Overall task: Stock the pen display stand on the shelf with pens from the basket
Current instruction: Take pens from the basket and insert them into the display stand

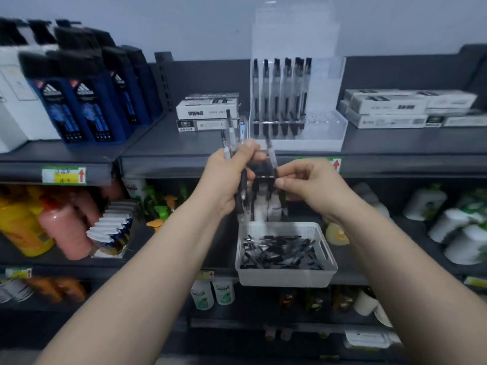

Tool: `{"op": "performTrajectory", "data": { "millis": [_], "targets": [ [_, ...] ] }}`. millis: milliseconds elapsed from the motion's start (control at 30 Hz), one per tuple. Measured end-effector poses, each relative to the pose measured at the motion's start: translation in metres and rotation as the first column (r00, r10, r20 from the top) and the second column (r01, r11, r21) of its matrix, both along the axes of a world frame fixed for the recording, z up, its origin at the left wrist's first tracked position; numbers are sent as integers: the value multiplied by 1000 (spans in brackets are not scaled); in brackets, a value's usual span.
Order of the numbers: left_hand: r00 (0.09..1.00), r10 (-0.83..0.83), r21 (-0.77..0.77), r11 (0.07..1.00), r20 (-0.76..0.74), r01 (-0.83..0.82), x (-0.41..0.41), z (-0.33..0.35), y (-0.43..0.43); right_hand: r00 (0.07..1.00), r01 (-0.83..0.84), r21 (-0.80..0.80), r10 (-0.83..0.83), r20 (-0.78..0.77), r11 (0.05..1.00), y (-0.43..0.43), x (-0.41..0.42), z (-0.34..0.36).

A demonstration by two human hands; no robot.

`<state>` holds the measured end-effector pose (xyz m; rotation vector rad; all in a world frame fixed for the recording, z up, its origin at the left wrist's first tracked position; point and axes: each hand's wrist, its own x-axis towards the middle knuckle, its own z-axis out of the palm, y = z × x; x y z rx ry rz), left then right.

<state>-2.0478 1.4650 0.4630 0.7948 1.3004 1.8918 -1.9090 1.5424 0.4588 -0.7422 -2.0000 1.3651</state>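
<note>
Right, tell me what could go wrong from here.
The left hand grips a loose fan of pens. While the right hand pinches one pen free, others may slip and fall. The basket seems to overhang its shelf edge, so a forearm bump could tip it.

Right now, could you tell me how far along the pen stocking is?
Partly done: the left slots of the pen display stand hold a row of pens, and its right side looks empty. In hand: the left hand grips a bunch of pens, and the right hand pinches a single pen. Left: many loose pens lie in the basket.
</note>
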Motion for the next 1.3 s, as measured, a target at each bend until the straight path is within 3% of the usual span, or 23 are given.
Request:
{"op": "performTrajectory", "data": {
  "millis": [133, 367, 667, 967, 1200, 1300],
  "targets": [
    [994, -48, 36, 998, -93, 52, 0, 26, 15, 979, 135, -10, -135, -155, 991, 22, 9, 34],
    [989, -113, 85, 989, -93, 121, 9, 58, 38, 913, 315, 82, -279, -299, 945, 77, 7, 91],
    [993, -74, 85, 993, -94, 82, 15, 63, 58, 911, 395, 230, -346, -225, 889, 118, -22, 98],
    [992, -92, 86, 991, -89, 100, 15, 58, 61, 912, 358, 425, -410, 34, 832, 117, -24, 77],
    [988, -130, 80, 987, -80, 137, 16, 54, 59, 919, 338, 435, -393, 40, 835, 118, -22, 74],
    [978, -195, 73, 977, -79, 201, 16, 51, 56, 921, 381, 448, -373, -111, 809, 105, -11, 81]
  ]
}}
